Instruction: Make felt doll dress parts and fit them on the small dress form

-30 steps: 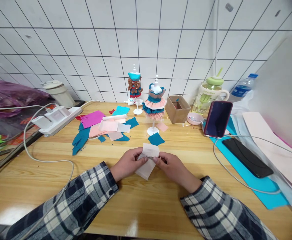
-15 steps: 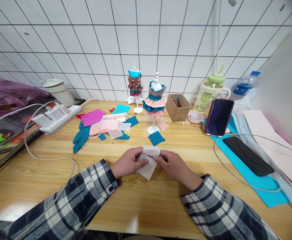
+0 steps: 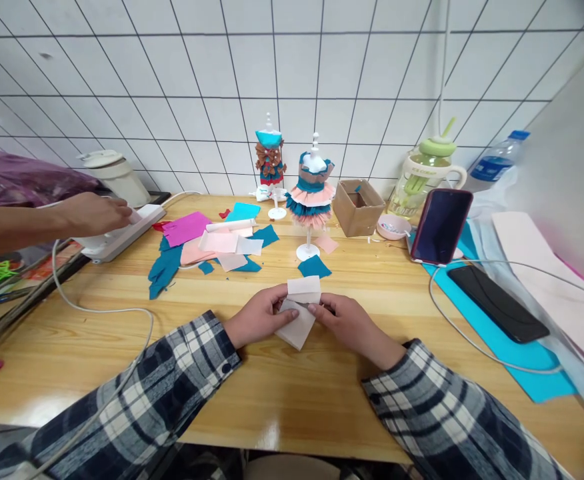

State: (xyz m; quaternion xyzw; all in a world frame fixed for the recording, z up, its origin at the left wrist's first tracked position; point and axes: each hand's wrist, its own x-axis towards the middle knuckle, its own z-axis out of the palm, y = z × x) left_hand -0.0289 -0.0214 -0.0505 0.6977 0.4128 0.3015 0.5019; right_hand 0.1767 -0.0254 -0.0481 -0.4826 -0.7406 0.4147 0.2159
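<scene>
Between both hands, above the table's near middle, is a pale pink piece of crepe paper (image 3: 297, 325), its upper part folded over. My left hand (image 3: 262, 315) grips its left edge, thumb laid on top. On the right edge, my right hand (image 3: 347, 320) pinches it between thumb and fingers. Just beyond lies a teal paper square (image 3: 315, 267). A small white dress form (image 3: 310, 193) stands behind it, wearing ruffled teal and pink paper layers. Farther back is a second dress form (image 3: 270, 160) in turquoise, brown and red.
Another person's hand (image 3: 95, 213) reaches in from the left over a white power strip (image 3: 122, 233). Coloured paper scraps (image 3: 187, 230) lie left of centre. A cardboard box (image 3: 359, 210), a pink dish (image 3: 393, 228), a propped phone (image 3: 441, 227) and a black phone (image 3: 497, 303) are at right.
Another person's hand has come in from the left to the power strip. My hands still hold the paper, with its folded upper part now raised a little more. The view has tilted slightly.
</scene>
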